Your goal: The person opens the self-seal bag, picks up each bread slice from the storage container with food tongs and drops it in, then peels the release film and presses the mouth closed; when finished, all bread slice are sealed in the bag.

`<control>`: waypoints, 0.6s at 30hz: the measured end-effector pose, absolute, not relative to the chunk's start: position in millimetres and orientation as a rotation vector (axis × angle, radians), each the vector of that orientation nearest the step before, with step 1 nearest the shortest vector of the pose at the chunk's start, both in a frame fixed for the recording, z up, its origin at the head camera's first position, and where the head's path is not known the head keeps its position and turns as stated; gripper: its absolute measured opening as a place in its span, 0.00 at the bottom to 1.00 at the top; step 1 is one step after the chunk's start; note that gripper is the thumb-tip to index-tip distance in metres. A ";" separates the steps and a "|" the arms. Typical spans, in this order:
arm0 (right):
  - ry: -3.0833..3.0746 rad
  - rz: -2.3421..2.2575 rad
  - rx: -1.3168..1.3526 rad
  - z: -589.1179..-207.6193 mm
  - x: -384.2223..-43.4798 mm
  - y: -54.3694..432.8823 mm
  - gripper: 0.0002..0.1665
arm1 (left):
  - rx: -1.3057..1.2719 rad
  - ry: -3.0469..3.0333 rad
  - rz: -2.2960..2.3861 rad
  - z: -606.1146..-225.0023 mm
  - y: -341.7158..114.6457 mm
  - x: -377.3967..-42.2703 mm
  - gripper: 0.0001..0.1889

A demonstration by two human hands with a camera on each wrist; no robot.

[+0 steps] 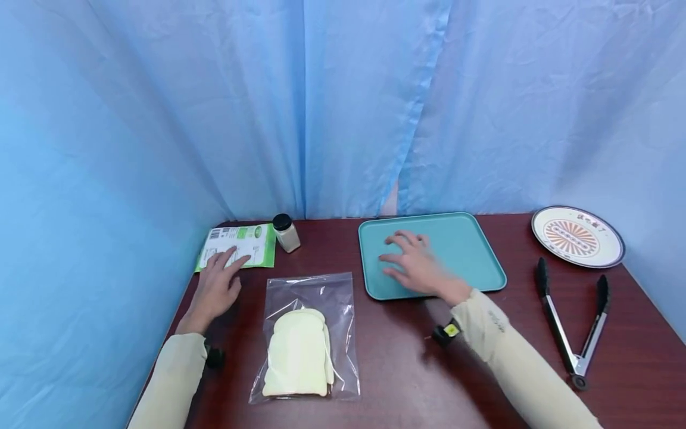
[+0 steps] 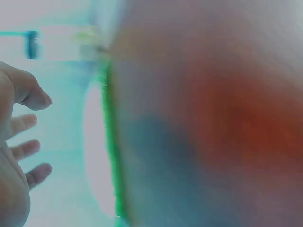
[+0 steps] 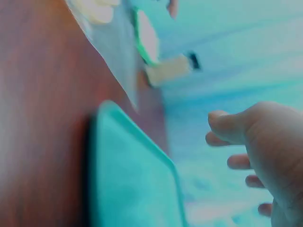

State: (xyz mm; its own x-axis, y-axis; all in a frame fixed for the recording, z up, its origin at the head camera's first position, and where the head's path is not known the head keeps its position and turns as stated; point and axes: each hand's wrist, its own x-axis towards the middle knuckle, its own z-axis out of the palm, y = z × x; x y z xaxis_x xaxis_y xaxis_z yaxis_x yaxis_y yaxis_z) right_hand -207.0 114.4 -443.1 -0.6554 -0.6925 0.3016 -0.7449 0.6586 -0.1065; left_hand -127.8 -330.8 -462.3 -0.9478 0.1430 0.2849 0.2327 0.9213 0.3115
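In the head view my left hand (image 1: 215, 287) hovers by the near edge of a white-and-green packet (image 1: 243, 241), its fingers spread and holding nothing. My right hand (image 1: 412, 262) is over the left part of a teal tray (image 1: 455, 250), fingers loosely bent with nothing in them. Between the hands lies a clear plastic bag (image 1: 337, 310) with slices of bread (image 1: 297, 354) in it. The left wrist view shows the fingers (image 2: 28, 123) apart from the packet (image 2: 99, 142). In the right wrist view the fingers (image 3: 239, 161) are above the tray (image 3: 137, 179).
A small jar with a black lid (image 1: 286, 232) stands right of the packet. On the right lie open tongs (image 1: 568, 351), with a patterned plate (image 1: 600, 250) behind them. Blue curtains (image 1: 348, 107) close off the back and sides of the dark wooden table (image 1: 396, 369).
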 end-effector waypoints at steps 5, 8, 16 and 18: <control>-2.820 0.312 0.884 -427.0 -207.1 176.0 0.23 | -0.254 -2.768 -0.495 -424.3 -316.0 -133.4 0.24; -2.898 0.291 0.729 -420.8 -203.0 209.4 0.32 | -0.219 -2.791 -0.481 -407.6 -304.3 -133.9 0.26; -2.919 0.363 0.522 -432.8 -185.6 255.8 0.51 | -0.146 -2.914 -0.423 -391.4 -269.4 -121.3 0.39; -2.917 0.376 0.504 -440.4 -181.8 258.8 0.54 | -0.136 -2.927 -0.417 -393.3 -261.8 -116.7 0.41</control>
State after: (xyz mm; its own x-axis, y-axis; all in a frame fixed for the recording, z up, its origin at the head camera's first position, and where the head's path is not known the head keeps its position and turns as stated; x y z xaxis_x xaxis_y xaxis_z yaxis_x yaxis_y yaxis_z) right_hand -181.8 258.8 -440.4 -0.9308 -0.3086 0.1960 -0.3482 0.9117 -0.2180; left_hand -116.7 -261.8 -393.3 -0.9792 0.0649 0.1921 0.1159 0.9564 0.2680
